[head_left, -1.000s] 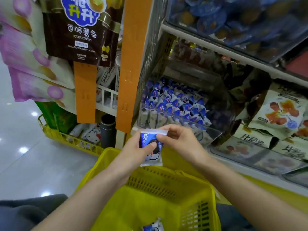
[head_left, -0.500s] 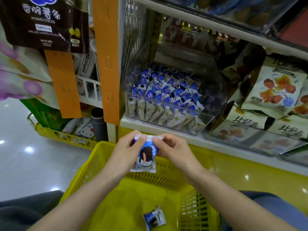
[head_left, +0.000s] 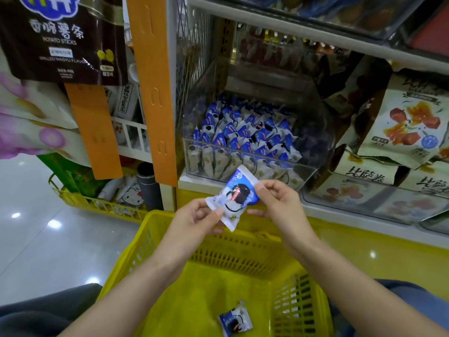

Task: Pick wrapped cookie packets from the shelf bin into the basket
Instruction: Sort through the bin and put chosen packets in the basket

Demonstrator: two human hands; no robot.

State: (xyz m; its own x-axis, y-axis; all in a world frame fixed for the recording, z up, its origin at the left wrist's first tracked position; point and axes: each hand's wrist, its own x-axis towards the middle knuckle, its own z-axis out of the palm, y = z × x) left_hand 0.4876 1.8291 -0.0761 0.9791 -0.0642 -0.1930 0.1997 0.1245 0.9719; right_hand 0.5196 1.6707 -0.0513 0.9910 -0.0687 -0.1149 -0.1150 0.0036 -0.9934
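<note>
Fingers (head_left: 215,213), left hand (head_left: 194,221) and right hand (head_left: 279,203), pinching cookie packet (head_left: 233,198) ends over basket (head_left: 151,218) far rim; risk: slip, landing outside.

Held out in front and angled toward each other, the left hand (head_left: 194,220) pinches a packet's (head_left: 233,198) lower edge (thumb on top), while the right hand (head_left: 279,203) pinches its upper corner, fingers curled.

shelf (head_left: 187,184) — clear bin (head_left: 313,147), snack bags (head_left: 410,127) on it

One basket (head_left: 243,251), two loose cookie packets (head_left: 234,198) (head_left: 235,319), perhaps dozens in bin (head_left: 315,152)
</note>
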